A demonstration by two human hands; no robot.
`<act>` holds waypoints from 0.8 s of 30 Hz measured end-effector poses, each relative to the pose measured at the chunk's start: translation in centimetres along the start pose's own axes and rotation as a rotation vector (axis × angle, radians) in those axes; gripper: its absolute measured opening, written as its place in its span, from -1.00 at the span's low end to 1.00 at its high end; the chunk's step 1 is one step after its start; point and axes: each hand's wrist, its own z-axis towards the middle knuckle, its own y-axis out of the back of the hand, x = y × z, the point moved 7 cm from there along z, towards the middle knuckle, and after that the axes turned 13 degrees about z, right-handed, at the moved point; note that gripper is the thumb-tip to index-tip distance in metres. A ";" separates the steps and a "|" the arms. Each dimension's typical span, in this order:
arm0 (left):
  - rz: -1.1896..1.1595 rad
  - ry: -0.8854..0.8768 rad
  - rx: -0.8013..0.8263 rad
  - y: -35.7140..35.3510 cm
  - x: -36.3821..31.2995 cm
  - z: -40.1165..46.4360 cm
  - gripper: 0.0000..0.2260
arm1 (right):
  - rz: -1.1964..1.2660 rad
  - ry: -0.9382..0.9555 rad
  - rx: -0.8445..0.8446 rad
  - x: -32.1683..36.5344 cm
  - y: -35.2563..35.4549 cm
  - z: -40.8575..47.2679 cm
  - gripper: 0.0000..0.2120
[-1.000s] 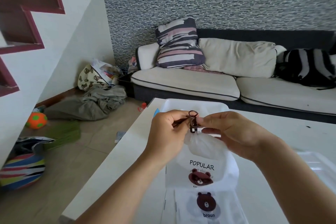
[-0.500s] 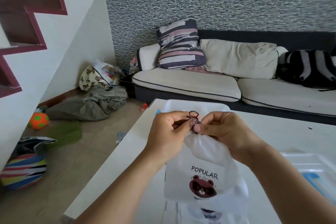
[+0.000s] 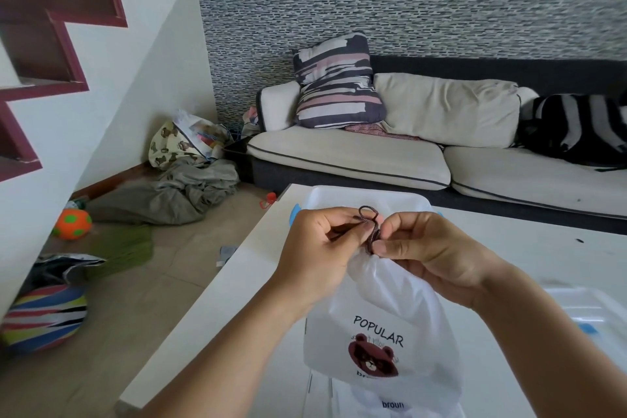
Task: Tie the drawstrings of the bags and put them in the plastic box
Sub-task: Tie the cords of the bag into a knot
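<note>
A white drawstring bag [image 3: 380, 322] printed with "POPULAR" and a brown bear hangs above the white table [image 3: 529, 261], its neck gathered tight. My left hand [image 3: 322, 248] and my right hand [image 3: 427, 248] both pinch the dark brown drawstring [image 3: 368, 217] at the neck, with a small loop of cord standing up between the thumbs. Another bear bag [image 3: 390, 405] lies flat on the table under the hanging one. A clear plastic box [image 3: 366, 195] sits on the table just behind my hands.
A second clear plastic tray [image 3: 590, 312] lies at the table's right side. A sofa [image 3: 356, 159] with cushions stands beyond the table. On the floor to the left are a heap of cloth [image 3: 169, 193], an orange ball [image 3: 72, 224] and a striped ball [image 3: 40, 316].
The bag has risen off the table and now covers most of the flat bag beneath. My right hand moved in closer to the left one at the cord.
</note>
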 end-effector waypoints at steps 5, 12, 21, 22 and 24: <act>0.151 -0.074 -0.027 0.2 -0.1 -0.1 -0.76 | -0.260 0.064 -0.044 0.1 -0.2 0.5 -0.79; 0.277 -0.125 -0.122 0.3 0.0 0.0 -0.84 | -0.586 0.241 -0.168 0.9 0.1 0.7 -0.89; 0.243 -0.092 -0.126 0.3 0.2 0.1 -0.80 | -0.576 0.185 -0.156 0.0 -0.2 1.0 -0.86; 0.219 -0.080 -0.123 0.5 0.2 0.2 -0.81 | -0.488 0.134 -0.119 -0.2 0.0 1.0 -0.90; 0.138 -0.044 -0.097 0.7 0.4 0.3 -0.84 | -0.335 0.052 -0.026 -0.6 0.3 0.9 -0.80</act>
